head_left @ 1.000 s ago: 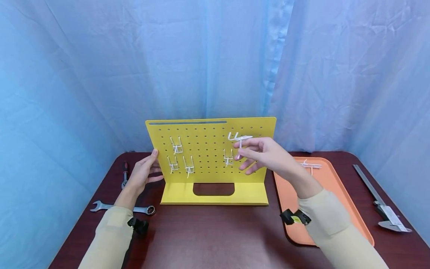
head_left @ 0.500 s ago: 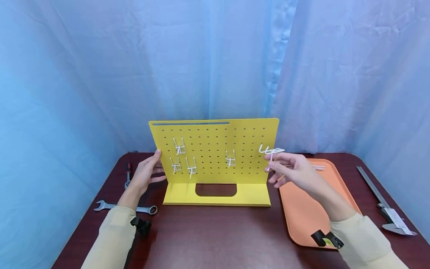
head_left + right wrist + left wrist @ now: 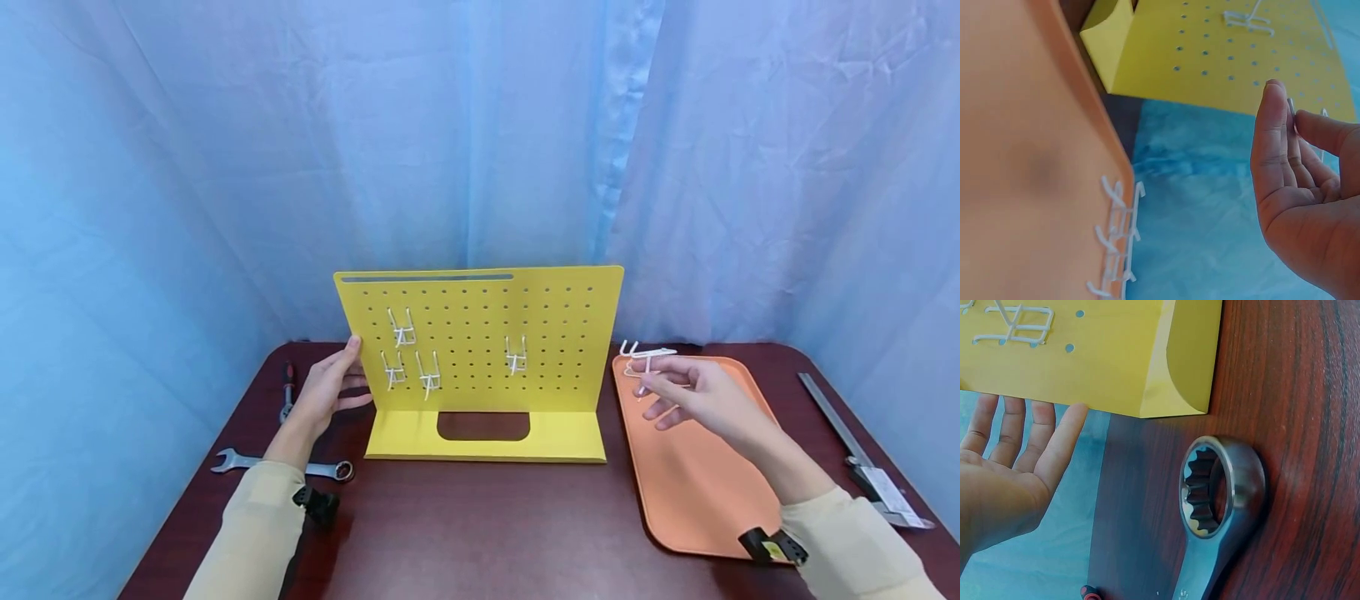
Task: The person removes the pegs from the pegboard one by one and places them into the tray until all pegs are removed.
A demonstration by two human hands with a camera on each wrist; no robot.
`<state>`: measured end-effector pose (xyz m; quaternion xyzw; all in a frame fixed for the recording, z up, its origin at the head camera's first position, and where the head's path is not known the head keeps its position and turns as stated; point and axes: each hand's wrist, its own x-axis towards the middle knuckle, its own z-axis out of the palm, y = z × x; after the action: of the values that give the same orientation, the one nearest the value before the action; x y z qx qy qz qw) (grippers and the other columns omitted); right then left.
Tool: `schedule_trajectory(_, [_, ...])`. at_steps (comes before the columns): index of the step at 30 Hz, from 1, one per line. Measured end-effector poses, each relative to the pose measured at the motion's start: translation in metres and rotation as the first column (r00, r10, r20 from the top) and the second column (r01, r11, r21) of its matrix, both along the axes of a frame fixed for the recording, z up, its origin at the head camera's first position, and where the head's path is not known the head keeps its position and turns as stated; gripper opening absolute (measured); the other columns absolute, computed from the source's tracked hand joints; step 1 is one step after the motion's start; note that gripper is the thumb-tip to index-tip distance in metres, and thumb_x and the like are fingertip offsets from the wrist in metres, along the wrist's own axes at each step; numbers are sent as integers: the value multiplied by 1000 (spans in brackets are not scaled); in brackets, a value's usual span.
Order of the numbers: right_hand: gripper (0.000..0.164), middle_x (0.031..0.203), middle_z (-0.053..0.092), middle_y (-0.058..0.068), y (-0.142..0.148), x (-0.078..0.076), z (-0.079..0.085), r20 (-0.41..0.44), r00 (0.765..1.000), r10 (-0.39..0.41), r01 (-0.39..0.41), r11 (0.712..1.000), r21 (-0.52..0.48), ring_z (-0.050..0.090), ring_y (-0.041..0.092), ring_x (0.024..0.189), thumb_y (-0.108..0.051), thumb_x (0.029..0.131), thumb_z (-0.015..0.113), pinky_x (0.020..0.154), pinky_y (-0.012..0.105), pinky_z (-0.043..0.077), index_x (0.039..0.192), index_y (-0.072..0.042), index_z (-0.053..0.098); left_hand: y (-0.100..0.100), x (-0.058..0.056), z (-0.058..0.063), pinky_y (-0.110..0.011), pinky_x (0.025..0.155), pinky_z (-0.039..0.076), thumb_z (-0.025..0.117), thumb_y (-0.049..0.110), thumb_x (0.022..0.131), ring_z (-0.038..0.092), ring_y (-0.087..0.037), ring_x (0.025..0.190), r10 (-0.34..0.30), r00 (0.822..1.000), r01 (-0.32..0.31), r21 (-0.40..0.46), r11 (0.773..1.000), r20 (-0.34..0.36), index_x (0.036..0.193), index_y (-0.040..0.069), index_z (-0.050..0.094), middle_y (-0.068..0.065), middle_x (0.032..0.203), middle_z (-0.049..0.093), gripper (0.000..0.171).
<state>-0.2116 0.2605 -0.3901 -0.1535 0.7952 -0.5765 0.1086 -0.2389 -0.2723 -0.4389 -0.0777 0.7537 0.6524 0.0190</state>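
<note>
A yellow pegboard (image 3: pixel 480 333) stands on its folded base, with several white wire hooks such as the one (image 3: pixel 403 336) at upper left. My left hand (image 3: pixel 326 387) holds the board's left edge, thumb at the front. In the left wrist view its fingertips (image 3: pixel 1077 411) meet the edge, partly hidden by it. Over the far end of the orange tray (image 3: pixel 701 467), my right hand (image 3: pixel 693 396) pinches a white double-prong hook (image 3: pixel 660 352) by its single arm. Its prongs point toward the board. In the right wrist view, more white hooks (image 3: pixel 1116 244) lie along the tray's rim.
A combination wrench (image 3: pixel 322 471) lies under the left forearm, and a red-and-black handled tool (image 3: pixel 288 383) behind it. Right of the tray lies a caliper (image 3: pixel 840 425). Pale blue curtains (image 3: pixel 480 133) hang around the dark wooden table (image 3: pixel 480 533).
My right hand has carried the hook from in front of the pegboard rightward and down to over the tray. The left hand stays at the board's edge.
</note>
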Motion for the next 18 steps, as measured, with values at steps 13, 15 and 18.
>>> schedule_trajectory(13, [49, 109, 70, 17, 28, -16, -29, 129, 991, -46, 39, 997, 62, 72, 37, 91, -29, 105, 61, 74, 43, 62, 135, 8, 52, 3, -2, 1, -40, 82, 61, 54, 74, 90, 66, -27, 104, -2, 1000, 2, -2, 1000, -2, 131, 7, 62, -19, 119, 59, 79])
schedule_trajectory(15, [50, 111, 70, 19, 30, -19, -34, 159, 986, -43, 30, 996, 84, 72, 36, 90, -30, 104, 61, 74, 43, 62, 136, 8, 52, 2, -1, 1, -40, 82, 61, 53, 74, 91, 66, -26, 103, -1, 1000, 1, -3, 1000, -1, 131, 7, 61, -18, 118, 59, 79])
schedule_trajectory(18, [52, 111, 69, 21, 33, -24, -41, 201, 979, -32, 10, 994, 112, 72, 34, 89, -30, 104, 61, 74, 42, 62, 138, 8, 51, 2, 0, 2, -40, 81, 61, 53, 74, 91, 66, -26, 102, 5, 1000, -5, -4, 1000, 0, 131, 7, 61, -17, 117, 60, 78])
